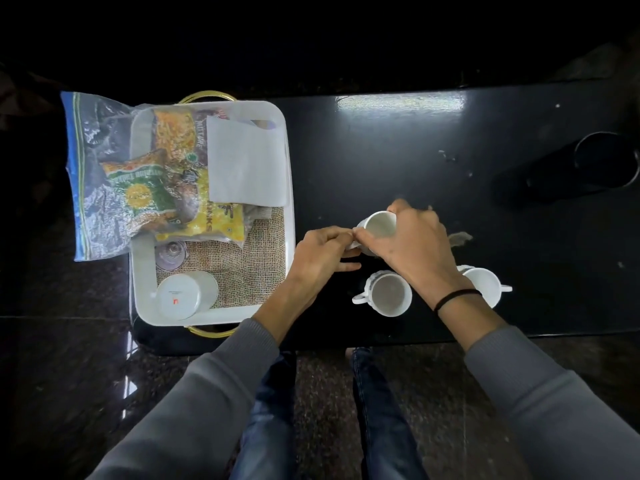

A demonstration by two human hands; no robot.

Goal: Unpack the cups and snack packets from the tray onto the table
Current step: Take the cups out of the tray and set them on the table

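Note:
A white tray (290, 188) stands on the left of the black table (398, 150). It holds yellow and green snack packets (173, 174), a white napkin (247, 161), a clear zip bag (93, 174) hanging over its left rim, and an upturned white cup (181, 295). Over the table, my right hand (412, 247) grips a tilted white cup (380, 225). My left hand (320, 252) pinches that cup at its lower left side. Two more white cups stand upright on the table, one (386, 293) below my hands, one (485, 284) partly behind my right wrist.
Woven mesh matting (256, 265) lines the tray floor, with a small dark round object (169, 254) on it. Gold handles (207, 95) stick out at the tray's ends. A dark cylinder (568, 168) lies at the table's right. Small crumbs (460, 237) dot the tabletop.

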